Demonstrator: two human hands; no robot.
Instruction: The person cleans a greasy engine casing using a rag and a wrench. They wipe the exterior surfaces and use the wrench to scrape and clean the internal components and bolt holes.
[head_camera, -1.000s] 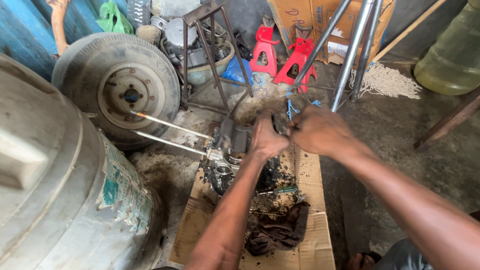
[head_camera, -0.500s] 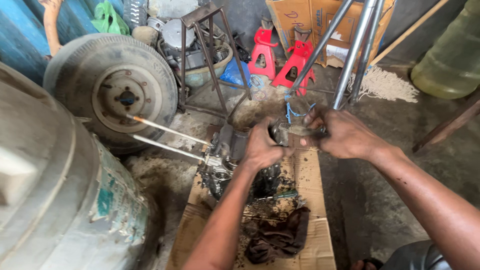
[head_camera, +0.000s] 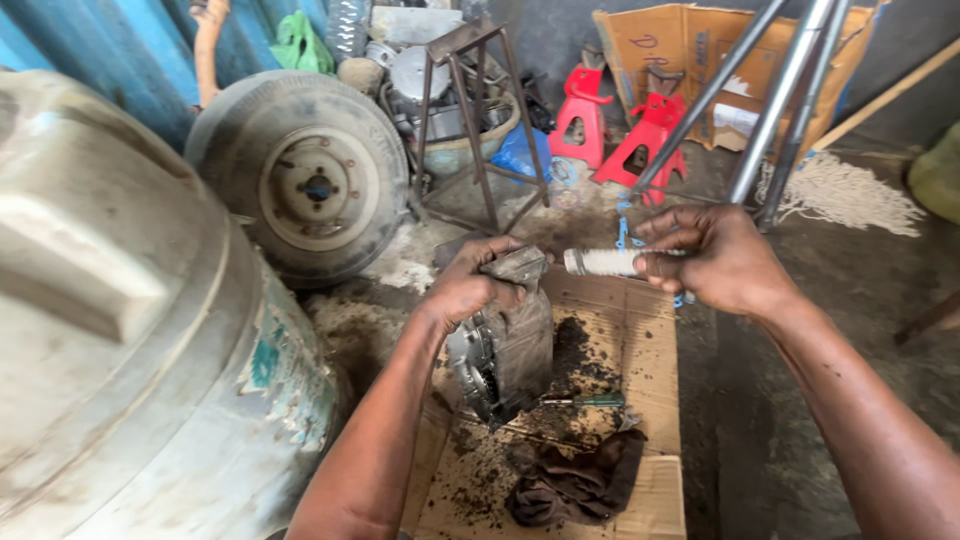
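Observation:
My left hand (head_camera: 470, 285) grips the top of a dirty metal engine part (head_camera: 510, 350), holding it upright on a flat sheet of cardboard (head_camera: 655, 340). My right hand (head_camera: 720, 260) is raised to its right, fingers closed on a short pale cylindrical part (head_camera: 600, 262) held level, its free end pointing at the engine part. A green-handled screwdriver (head_camera: 590, 400) lies on the cardboard below, beside a dark greasy rag (head_camera: 575, 480).
A big grey tank (head_camera: 130, 350) fills the left side. A tyre on its wheel (head_camera: 305, 180) leans at the back, next to a rusty metal stand (head_camera: 475, 110), two red jack stands (head_camera: 620, 130), slanted steel tubes (head_camera: 770, 110) and a cardboard box (head_camera: 680, 50).
The two long rods beside the engine part are gone. My right hand has drawn away to the right with the pale cylinder. The engine part now stands upright under my left hand.

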